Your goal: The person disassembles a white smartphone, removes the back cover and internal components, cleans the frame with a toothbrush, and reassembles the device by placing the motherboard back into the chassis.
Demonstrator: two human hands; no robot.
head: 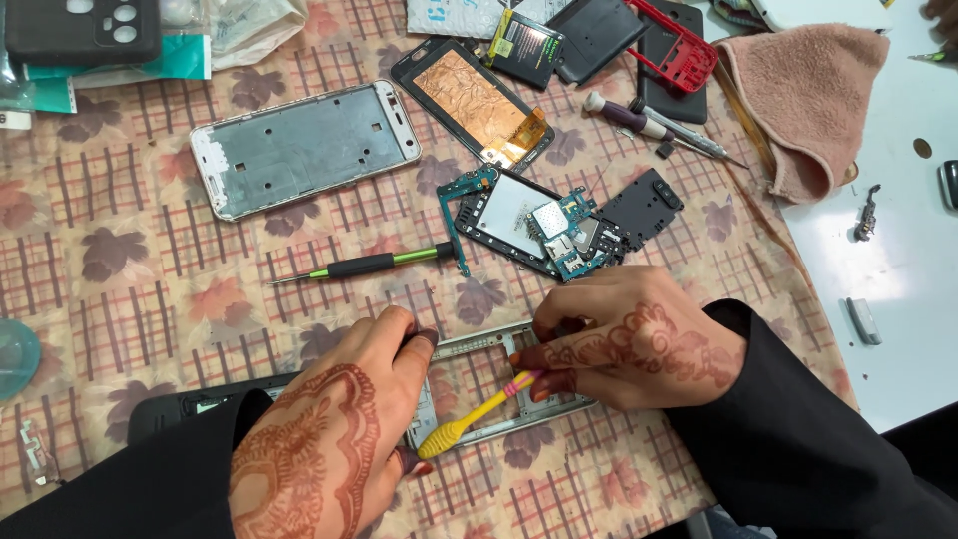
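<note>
The step in hand appears to be brushing a bare phone frame. The left hand [334,424] steadies the silver mid-frame [479,344] against the counter [120,289]; its fingers are pressed together over the frame's left end. The right hand [629,344] holds a yellow toothbrush [469,419] by its pink-banded neck, fingers pinching it near the frame's right side. The brush head lies just beyond the frame's lower rail, pointing toward the left hand.

The frame lies at the near edge of the patterned cloth, directly below a stripped circuit board assembly [544,235]. A green-handled screwdriver [374,265] lies above the left hand, well apart from it. A larger silver chassis [304,148] and a copper-lined display back [479,100] lie farther off. A second screwdriver [649,125] and a pink towel [808,95] sit at the upper right.

Judged from this position, the next move calls for bringing the bristles inside the frame opening and stroking along the rails while the left hand prevents the frame from sliding. Light pressure is advisable: the rails look thin.
</note>
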